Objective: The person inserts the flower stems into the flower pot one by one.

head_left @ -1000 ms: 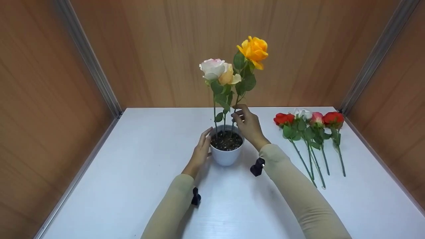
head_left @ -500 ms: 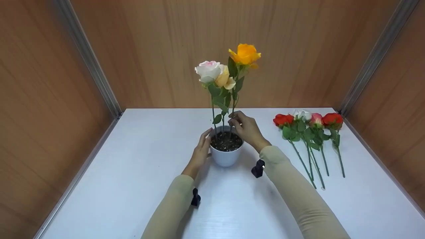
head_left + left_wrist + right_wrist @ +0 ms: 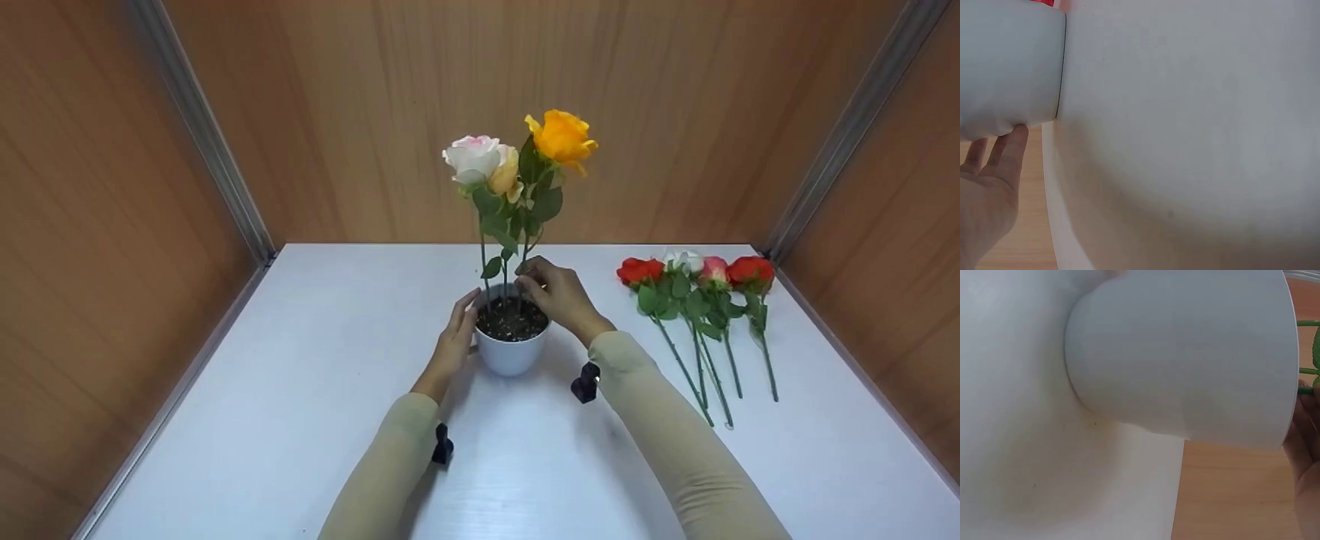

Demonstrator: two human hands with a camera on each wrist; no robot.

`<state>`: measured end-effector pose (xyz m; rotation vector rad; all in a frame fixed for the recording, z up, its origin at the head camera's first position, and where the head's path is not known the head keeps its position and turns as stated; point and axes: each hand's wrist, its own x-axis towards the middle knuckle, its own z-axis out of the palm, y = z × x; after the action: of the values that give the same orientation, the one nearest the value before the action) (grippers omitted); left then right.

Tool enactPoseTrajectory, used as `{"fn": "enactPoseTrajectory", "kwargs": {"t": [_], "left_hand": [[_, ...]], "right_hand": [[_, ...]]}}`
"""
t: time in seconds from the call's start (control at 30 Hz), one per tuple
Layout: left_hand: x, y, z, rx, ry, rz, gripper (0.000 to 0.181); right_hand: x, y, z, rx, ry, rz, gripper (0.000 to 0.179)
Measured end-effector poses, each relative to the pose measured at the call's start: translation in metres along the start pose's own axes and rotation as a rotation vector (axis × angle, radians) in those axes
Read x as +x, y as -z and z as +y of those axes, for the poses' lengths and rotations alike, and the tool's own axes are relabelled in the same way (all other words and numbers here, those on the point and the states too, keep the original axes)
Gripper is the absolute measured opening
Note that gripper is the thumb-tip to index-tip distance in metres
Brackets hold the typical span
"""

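A white flowerpot (image 3: 511,358) filled with dark soil (image 3: 512,324) stands upright on the table. Rising from the soil are a pinkish-white rose (image 3: 472,159), a peach rose (image 3: 503,174) and an orange rose (image 3: 562,138), which is the tallest. My right hand (image 3: 562,296) pinches the orange rose's stem low down, just above the pot's rim. On the pot's left side rests my left hand (image 3: 452,343), its fingers fairly straight along the wall. The left wrist view shows those fingertips (image 3: 1019,130) touching the pot. In the right wrist view the pot hides part of the right hand (image 3: 1307,455).
Several loose roses lie on the white table (image 3: 300,375) to the right: a red rose (image 3: 640,271), a white rose (image 3: 684,261), a pink rose (image 3: 715,270) and another red rose (image 3: 751,273). Wooden panels (image 3: 420,67) enclose the table at the back and sides.
The orange rose has come down and somewhat left, its stem now lower in the soil. My right hand has dropped toward the rim with it. The left hand stays put.
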<state>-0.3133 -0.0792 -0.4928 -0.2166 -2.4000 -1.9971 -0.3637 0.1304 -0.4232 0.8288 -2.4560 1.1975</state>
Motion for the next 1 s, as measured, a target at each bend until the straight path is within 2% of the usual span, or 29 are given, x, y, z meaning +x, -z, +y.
{"fn": "enactPoseTrajectory", "kwargs": {"t": [0.2, 0.37, 0.57, 0.83, 1.0], "left_hand": [[0.0, 0.0, -0.001, 0.003, 0.004, -0.004, 0.05], [0.0, -0.001, -0.001, 0.01, 0.016, 0.003, 0.05], [0.001, -0.001, 0.0, 0.015, 0.024, 0.003, 0.05], [0.0, -0.001, 0.0, 0.011, 0.015, 0.004, 0.049], [0.001, -0.001, -0.002, 0.007, 0.001, 0.005, 0.05]], "right_hand": [[-0.002, -0.001, 0.007, -0.023, 0.007, 0.011, 0.014], [-0.001, -0.001, 0.005, -0.061, -0.036, 0.025, 0.017], [0.0, -0.005, 0.0, -0.035, -0.079, 0.012, 0.017], [0.002, -0.01, -0.004, -0.045, -0.061, 0.001, 0.013], [0.003, -0.01, -0.003, -0.107, -0.019, -0.034, 0.016]]}}
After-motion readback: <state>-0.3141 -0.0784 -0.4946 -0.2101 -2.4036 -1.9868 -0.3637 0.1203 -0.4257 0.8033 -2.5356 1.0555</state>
